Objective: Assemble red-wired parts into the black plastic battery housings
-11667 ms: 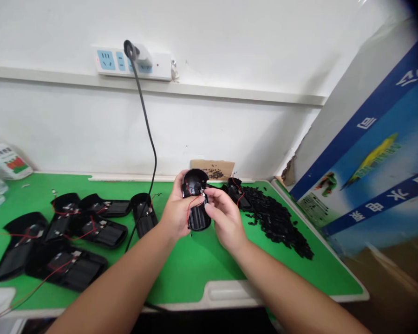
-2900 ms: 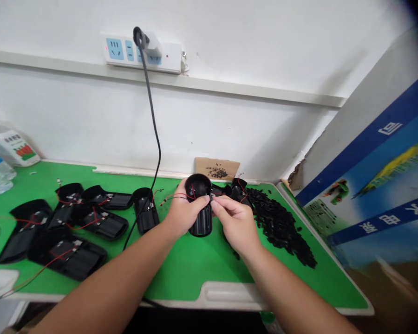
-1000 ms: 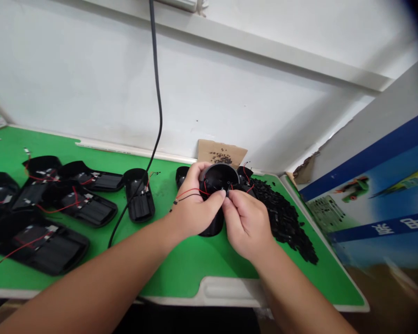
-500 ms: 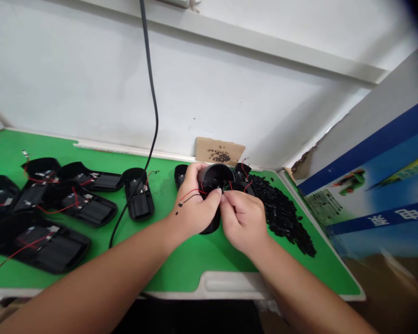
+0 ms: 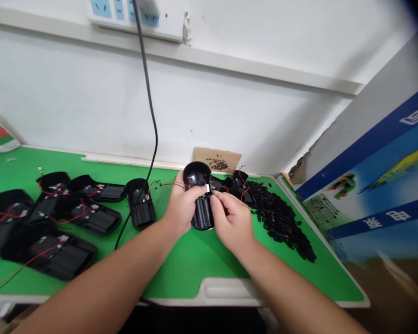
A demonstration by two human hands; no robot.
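A black plastic housing [image 5: 202, 217] with a rounded cup at its top and a ribbed lower compartment is held over the table. My left hand [image 5: 181, 206] grips it from the left, with the thumb across its middle beside a small white connector [image 5: 207, 188]. Thin red wires [image 5: 176, 183] trail out to the left over that hand. At the housing's right edge, my right hand [image 5: 232, 217] is closed in a pinch. Whatever lies between its fingertips is hidden.
Several similar wired housings [image 5: 97, 218] lie on the green table [image 5: 181, 273] at left. Small black parts [image 5: 282, 218] are heaped at right. Cardboard [image 5: 226, 157] with tiny dark pieces rests by the wall. A black cable [image 5: 148, 88] hangs down; a printed box [image 5: 379, 185] stands at right.
The housing has been tilted, so its inside and ribbed compartment now face me. Both hands have moved slightly left with it. The camera view has tipped up, showing a socket strip.
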